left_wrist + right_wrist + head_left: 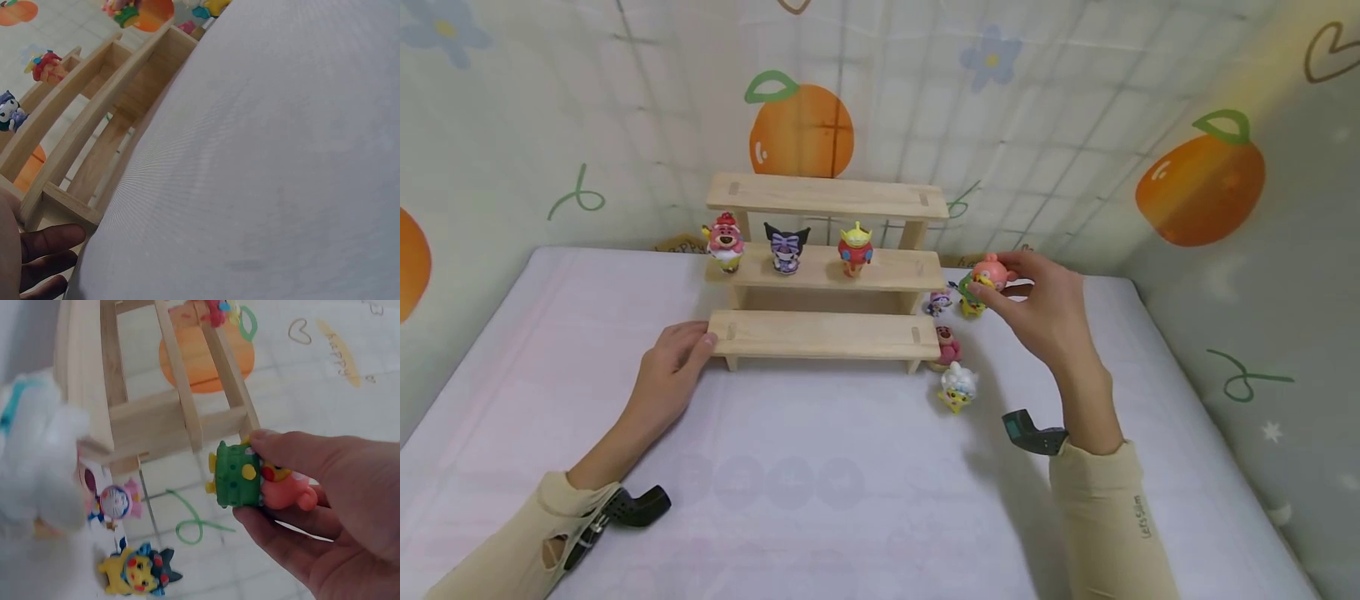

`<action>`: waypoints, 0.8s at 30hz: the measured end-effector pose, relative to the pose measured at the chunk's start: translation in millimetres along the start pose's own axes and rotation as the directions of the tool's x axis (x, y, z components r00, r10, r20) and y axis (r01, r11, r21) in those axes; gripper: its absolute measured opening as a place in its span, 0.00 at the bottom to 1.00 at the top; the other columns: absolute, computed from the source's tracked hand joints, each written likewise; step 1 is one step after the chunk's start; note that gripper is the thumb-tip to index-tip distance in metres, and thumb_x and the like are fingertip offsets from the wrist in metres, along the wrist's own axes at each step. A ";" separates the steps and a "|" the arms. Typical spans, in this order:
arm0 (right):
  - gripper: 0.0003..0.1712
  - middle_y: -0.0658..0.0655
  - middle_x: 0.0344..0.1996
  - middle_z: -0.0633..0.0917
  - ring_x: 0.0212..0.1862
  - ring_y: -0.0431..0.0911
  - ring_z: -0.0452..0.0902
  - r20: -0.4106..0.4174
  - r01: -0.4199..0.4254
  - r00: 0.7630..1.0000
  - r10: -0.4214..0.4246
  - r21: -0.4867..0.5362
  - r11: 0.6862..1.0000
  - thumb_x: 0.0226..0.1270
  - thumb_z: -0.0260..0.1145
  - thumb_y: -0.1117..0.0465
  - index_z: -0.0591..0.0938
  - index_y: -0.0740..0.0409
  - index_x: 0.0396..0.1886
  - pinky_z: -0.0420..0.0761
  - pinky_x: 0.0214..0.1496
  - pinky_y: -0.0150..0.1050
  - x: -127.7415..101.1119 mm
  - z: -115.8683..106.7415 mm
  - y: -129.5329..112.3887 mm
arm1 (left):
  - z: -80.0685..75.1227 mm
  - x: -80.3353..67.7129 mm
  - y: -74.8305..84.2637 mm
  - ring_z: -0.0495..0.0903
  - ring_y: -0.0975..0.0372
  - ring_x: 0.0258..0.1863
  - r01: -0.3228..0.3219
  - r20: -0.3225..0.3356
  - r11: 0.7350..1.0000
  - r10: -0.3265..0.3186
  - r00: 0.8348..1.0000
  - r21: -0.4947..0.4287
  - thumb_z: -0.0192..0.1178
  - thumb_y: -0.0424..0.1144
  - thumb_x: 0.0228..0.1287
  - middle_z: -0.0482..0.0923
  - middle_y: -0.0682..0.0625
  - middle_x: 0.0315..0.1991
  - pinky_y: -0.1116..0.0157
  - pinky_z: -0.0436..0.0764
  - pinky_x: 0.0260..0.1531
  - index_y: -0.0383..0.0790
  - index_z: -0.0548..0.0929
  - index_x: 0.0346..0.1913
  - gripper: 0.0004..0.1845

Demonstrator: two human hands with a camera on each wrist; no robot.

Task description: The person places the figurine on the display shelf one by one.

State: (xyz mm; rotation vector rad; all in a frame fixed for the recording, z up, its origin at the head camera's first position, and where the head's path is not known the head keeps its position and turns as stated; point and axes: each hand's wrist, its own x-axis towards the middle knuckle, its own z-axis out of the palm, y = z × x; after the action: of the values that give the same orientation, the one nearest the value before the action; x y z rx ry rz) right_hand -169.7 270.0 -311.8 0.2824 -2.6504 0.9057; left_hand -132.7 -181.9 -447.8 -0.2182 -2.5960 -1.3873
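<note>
**Right hand pinching the pink-and-green figurine**

I am holding the pink-and-green figurine [992, 271] right of centre in the head view, my right hand [1048, 308] clamping it between thumb and fingers. Just below, a yellow figurine [136, 572] is standing; a purple figurine [937, 302] is sitting between that and the wooden stand [820, 335], in the way. My right forearm is slanting up from the lower right; at centre left, my left hand [670, 367] is touching the stand's end, fingers loose.
</note>
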 end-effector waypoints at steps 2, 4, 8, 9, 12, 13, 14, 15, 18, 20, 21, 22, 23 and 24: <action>0.24 0.59 0.47 0.89 0.49 0.51 0.85 0.005 0.013 1.000 -0.013 0.008 1.000 0.66 0.78 0.56 0.85 0.61 0.58 0.80 0.45 0.17 2.3 3.9 -4.7 | -0.9 -0.1 -0.1 0.70 0.44 0.73 0.001 0.000 1.000 -0.001 1.000 0.002 0.52 0.48 0.84 0.78 0.37 0.66 0.38 0.66 0.73 0.31 0.87 0.57 0.23; 0.23 0.59 0.47 0.89 0.49 0.51 0.86 0.008 0.023 1.000 -0.023 0.010 1.000 0.66 0.79 0.57 0.85 0.61 0.57 0.86 0.48 0.27 3.8 7.9 -8.4 | -1.6 -0.3 -0.4 0.69 0.44 0.73 0.002 0.001 1.000 -0.002 1.000 0.002 0.52 0.48 0.84 0.78 0.36 0.67 0.38 0.66 0.73 0.31 0.87 0.57 0.23; 0.24 0.61 0.47 0.89 0.49 0.54 0.87 0.002 0.035 0.999 -0.035 0.022 0.999 0.66 0.79 0.58 0.85 0.62 0.59 0.89 0.53 0.50 5.7 15.9 -13.6 | -2.4 -0.5 -1.2 0.69 0.44 0.74 0.008 0.002 1.000 -0.008 1.000 0.009 0.52 0.49 0.84 0.78 0.37 0.67 0.39 0.66 0.74 0.31 0.87 0.57 0.23; 0.24 0.62 0.48 0.89 0.48 0.55 0.88 0.000 0.035 0.999 -0.035 0.026 0.999 0.66 0.79 0.58 0.85 0.62 0.59 0.89 0.53 0.51 6.3 17.9 -14.6 | -2.3 -0.5 -1.7 0.69 0.44 0.74 0.009 0.001 1.000 -0.009 1.000 0.011 0.52 0.49 0.84 0.79 0.37 0.66 0.39 0.66 0.74 0.31 0.87 0.57 0.24; 0.25 0.63 0.49 0.89 0.47 0.57 0.90 -0.001 0.027 1.000 -0.027 0.045 0.999 0.66 0.79 0.58 0.84 0.62 0.61 0.89 0.52 0.52 8.4 23.3 -17.9 | -2.1 -0.9 -2.4 0.69 0.45 0.74 0.013 0.002 1.000 -0.013 1.000 0.011 0.52 0.49 0.84 0.79 0.37 0.66 0.39 0.66 0.74 0.31 0.87 0.57 0.23; 0.26 0.63 0.48 0.89 0.46 0.57 0.90 -0.003 0.026 1.000 -0.026 0.051 0.998 0.66 0.79 0.58 0.84 0.62 0.61 0.89 0.52 0.50 9.3 25.1 -18.8 | -2.2 -1.1 -2.0 0.69 0.44 0.74 0.013 0.002 1.000 -0.013 1.000 0.009 0.52 0.49 0.84 0.79 0.37 0.66 0.39 0.66 0.74 0.31 0.87 0.57 0.23; 0.26 0.63 0.48 0.90 0.45 0.57 0.91 -0.006 0.027 1.000 -0.027 0.051 0.998 0.66 0.79 0.59 0.84 0.61 0.61 0.90 0.51 0.49 10.2 26.7 -19.7 | -2.3 -1.4 -1.7 0.69 0.44 0.73 0.011 0.003 1.000 -0.011 1.000 0.008 0.52 0.48 0.84 0.79 0.37 0.66 0.38 0.66 0.73 0.31 0.87 0.56 0.23; 0.26 0.62 0.48 0.90 0.45 0.57 0.91 -0.010 0.027 1.000 -0.027 0.049 0.998 0.66 0.79 0.59 0.84 0.61 0.61 0.90 0.50 0.48 10.8 28.1 -20.7 | -2.0 -1.5 -1.6 0.69 0.44 0.73 0.011 0.002 1.000 -0.011 1.000 0.005 0.52 0.48 0.84 0.79 0.37 0.66 0.38 0.66 0.73 0.31 0.87 0.57 0.23; 0.26 0.62 0.49 0.90 0.46 0.56 0.90 -0.033 0.022 0.999 -0.020 0.053 0.998 0.66 0.78 0.59 0.84 0.60 0.62 0.87 0.48 0.35 12.3 32.0 -23.5 | -1.3 -1.4 -0.9 0.70 0.44 0.73 0.005 0.000 1.000 -0.005 1.000 0.000 0.52 0.47 0.84 0.79 0.37 0.66 0.39 0.66 0.73 0.31 0.87 0.57 0.22; 0.26 0.61 0.50 0.89 0.47 0.55 0.90 -0.055 0.011 0.998 -0.007 0.069 0.998 0.66 0.79 0.60 0.84 0.59 0.63 0.85 0.47 0.31 13.0 34.9 -24.7 | -0.8 -0.9 -0.2 0.70 0.44 0.73 -0.001 -0.003 1.000 0.001 1.000 -0.001 0.52 0.47 0.84 0.79 0.37 0.65 0.39 0.66 0.73 0.31 0.87 0.57 0.22; 0.26 0.61 0.51 0.89 0.48 0.55 0.89 -0.063 0.007 0.998 -0.002 0.084 0.996 0.66 0.78 0.60 0.83 0.60 0.63 0.85 0.48 0.30 13.1 36.6 -25.4 | -0.7 -0.6 0.1 0.70 0.45 0.72 -0.002 -0.005 1.000 0.002 1.000 -0.002 0.52 0.47 0.84 0.79 0.37 0.65 0.39 0.66 0.73 0.31 0.87 0.57 0.22; 0.26 0.61 0.52 0.89 0.50 0.55 0.89 -0.070 0.004 0.998 0.003 0.102 0.995 0.66 0.78 0.60 0.83 0.60 0.63 0.85 0.51 0.31 13.5 38.4 -25.9 | -0.6 -0.4 0.4 0.70 0.45 0.73 -0.004 -0.005 1.000 0.004 1.000 -0.002 0.52 0.47 0.84 0.80 0.37 0.65 0.39 0.66 0.73 0.31 0.87 0.57 0.22; 0.26 0.61 0.53 0.89 0.50 0.54 0.89 -0.076 -0.002 0.997 0.011 0.117 0.993 0.66 0.78 0.61 0.83 0.60 0.63 0.86 0.52 0.34 13.5 40.2 -26.2 | -0.4 -0.2 0.5 0.70 0.45 0.73 -0.005 -0.004 1.000 0.005 1.000 -0.001 0.52 0.47 0.84 0.80 0.37 0.65 0.39 0.66 0.73 0.31 0.87 0.57 0.22; 0.26 0.61 0.53 0.89 0.51 0.54 0.88 -0.082 -0.005 0.996 0.015 0.127 0.992 0.66 0.78 0.61 0.83 0.61 0.62 0.87 0.55 0.39 13.5 42.1 -26.5 | -0.3 0.0 0.4 0.70 0.45 0.73 -0.005 -0.002 1.000 0.005 1.000 0.000 0.52 0.47 0.84 0.79 0.37 0.65 0.39 0.66 0.73 0.32 0.87 0.57 0.22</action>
State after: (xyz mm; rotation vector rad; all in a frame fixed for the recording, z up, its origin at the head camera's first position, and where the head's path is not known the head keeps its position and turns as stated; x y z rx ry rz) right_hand -184.7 222.1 -323.5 0.2558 -2.5254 1.0671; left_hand -132.6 -181.9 -447.4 -0.2233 -2.5923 -1.3854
